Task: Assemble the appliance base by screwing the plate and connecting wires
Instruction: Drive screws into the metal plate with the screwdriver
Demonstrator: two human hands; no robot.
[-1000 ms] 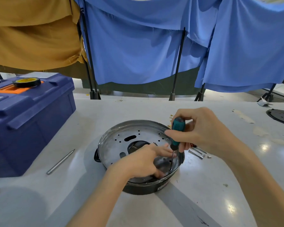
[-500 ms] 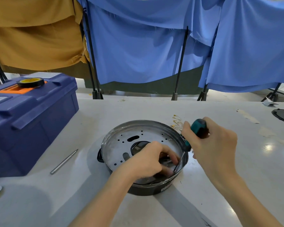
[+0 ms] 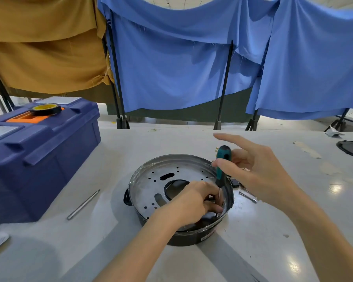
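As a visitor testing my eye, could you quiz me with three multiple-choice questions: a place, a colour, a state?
1. Where is the roll of tape? A on the blue toolbox; B on the floor; C on a shelf.
2. Colour of the screwdriver handle? A red; B teal; C yellow.
3. The screwdriver is: A lying flat; B near upright, tip down in the appliance base; C hanging from a hook.
Answers: A, it sits on top; B, teal shows in the right hand; B, its shaft runs down beside the left hand.

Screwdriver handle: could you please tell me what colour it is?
The screwdriver handle is teal and black; head view.
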